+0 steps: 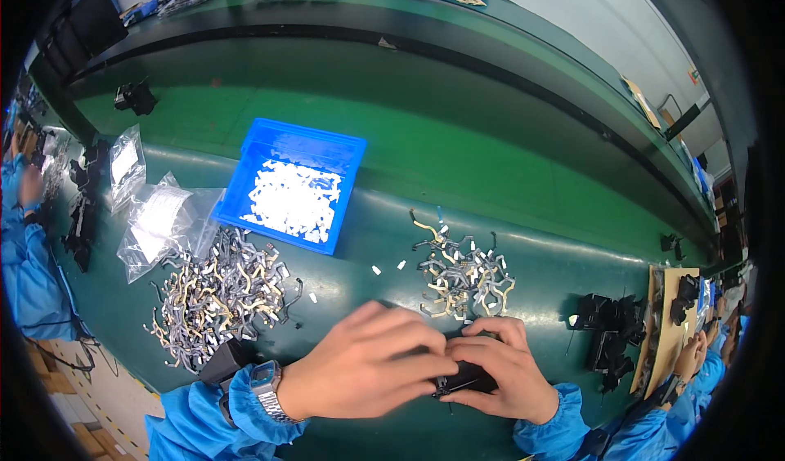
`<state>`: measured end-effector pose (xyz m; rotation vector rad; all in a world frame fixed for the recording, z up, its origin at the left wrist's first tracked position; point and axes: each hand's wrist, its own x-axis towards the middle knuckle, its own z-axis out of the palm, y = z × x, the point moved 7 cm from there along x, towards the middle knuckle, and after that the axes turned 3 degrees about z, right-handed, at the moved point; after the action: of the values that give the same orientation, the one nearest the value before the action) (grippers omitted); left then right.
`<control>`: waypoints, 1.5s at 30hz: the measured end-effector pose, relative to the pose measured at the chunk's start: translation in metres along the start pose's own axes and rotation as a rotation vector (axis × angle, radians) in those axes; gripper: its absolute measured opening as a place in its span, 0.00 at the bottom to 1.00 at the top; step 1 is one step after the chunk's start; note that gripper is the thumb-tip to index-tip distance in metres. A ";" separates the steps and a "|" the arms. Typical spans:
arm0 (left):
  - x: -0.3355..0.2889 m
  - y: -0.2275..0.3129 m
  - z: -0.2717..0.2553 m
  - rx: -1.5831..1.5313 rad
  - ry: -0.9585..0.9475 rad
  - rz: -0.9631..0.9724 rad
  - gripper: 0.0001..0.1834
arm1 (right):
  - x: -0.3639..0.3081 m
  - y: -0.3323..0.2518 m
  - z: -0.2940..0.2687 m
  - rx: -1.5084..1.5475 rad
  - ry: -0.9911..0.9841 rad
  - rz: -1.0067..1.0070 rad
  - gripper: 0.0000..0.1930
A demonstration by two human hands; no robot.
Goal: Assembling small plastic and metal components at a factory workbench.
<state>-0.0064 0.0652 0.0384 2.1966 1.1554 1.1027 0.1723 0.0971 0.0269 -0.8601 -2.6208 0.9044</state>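
Note:
A small black plastic part (473, 377) sits between my two hands near the front edge of the table. My right hand (511, 371) grips it from the right, fingers over the top and thumb along the near side. From the left, my left hand (372, 361) closes its fingertips on the part's left end; whether a smaller piece is pinched there is hidden. Just beyond my hands lies a loose pile of short wire leads (466, 279), tan and grey with white connectors. A larger pile of the same kind of leads (221, 293) spreads out left of my left hand.
A blue bin (347, 191) of small white pieces stands beyond the left pile, with clear plastic bags (159, 224) beside it. Black parts (609, 322) are grouped on the right near a cardboard sheet (666, 322). Co-workers in blue sleeves (37, 273) sit at both sides.

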 end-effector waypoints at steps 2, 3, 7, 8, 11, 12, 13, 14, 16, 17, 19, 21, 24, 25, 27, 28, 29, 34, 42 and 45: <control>-0.002 0.006 0.012 -0.071 -0.125 0.086 0.17 | 0.000 0.004 0.003 0.054 -0.037 0.032 0.29; -0.005 0.004 0.015 -0.054 -0.149 0.092 0.18 | 0.000 0.004 0.002 0.054 -0.037 0.032 0.29; -0.007 0.002 0.015 -0.045 -0.138 0.090 0.17 | 0.001 -0.009 -0.007 0.027 0.036 -0.022 0.24; -0.008 0.002 0.015 -0.026 -0.127 0.098 0.16 | 0.001 -0.014 -0.012 0.020 0.087 -0.053 0.22; -0.007 0.003 0.014 -0.020 -0.112 0.091 0.14 | -0.007 -0.015 -0.011 -0.080 0.132 -0.069 0.15; -0.006 0.003 0.014 -0.033 -0.108 0.076 0.14 | -0.008 -0.014 -0.010 -0.079 0.131 -0.068 0.15; -0.006 0.003 0.014 -0.034 -0.108 0.075 0.14 | -0.008 -0.013 -0.010 -0.090 0.148 -0.059 0.13; -0.006 0.003 0.014 -0.035 -0.108 0.069 0.13 | -0.008 -0.012 -0.011 -0.101 0.164 -0.049 0.11; -0.006 0.002 0.014 -0.037 -0.106 0.064 0.13 | -0.007 -0.011 -0.010 -0.089 0.172 -0.034 0.10; -0.006 0.002 0.014 -0.070 -0.096 0.068 0.13 | -0.007 -0.011 -0.011 -0.078 0.182 -0.020 0.10; -0.006 0.002 0.014 -0.104 -0.085 0.071 0.13 | -0.006 -0.012 -0.011 -0.082 0.197 -0.025 0.10; -0.006 0.002 0.014 -0.121 -0.065 0.073 0.13 | -0.006 -0.014 -0.012 -0.086 0.211 -0.029 0.10; -0.005 0.002 0.013 -0.120 -0.075 0.073 0.13 | -0.006 -0.016 -0.010 -0.117 0.204 0.020 0.11; -0.006 0.002 0.013 -0.119 -0.075 0.072 0.13 | -0.007 -0.018 -0.009 -0.119 0.205 0.020 0.11; -0.006 0.004 0.013 -0.096 -0.072 0.089 0.13 | -0.007 -0.018 -0.008 -0.121 0.205 0.020 0.11; -0.006 0.004 0.013 -0.095 -0.072 0.088 0.13 | -0.008 -0.018 -0.009 -0.096 0.223 0.008 0.11; -0.006 0.004 0.012 -0.095 -0.060 0.083 0.13 | -0.008 -0.018 -0.010 -0.071 0.242 -0.004 0.11; -0.005 0.003 0.013 -0.109 -0.032 0.067 0.12 | -0.011 -0.028 -0.015 -0.172 0.301 -0.142 0.12; -0.006 0.002 0.008 -0.103 0.013 0.050 0.10 | -0.023 -0.035 -0.011 -0.430 0.324 -0.266 0.15; -0.008 0.004 0.008 -0.121 0.054 0.065 0.10 | -0.006 -0.025 -0.027 -0.138 0.307 -0.289 0.26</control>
<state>-0.0002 0.0564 0.0330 2.1369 1.0177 1.2327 0.1770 0.0909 0.0635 -0.5735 -2.4702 0.4793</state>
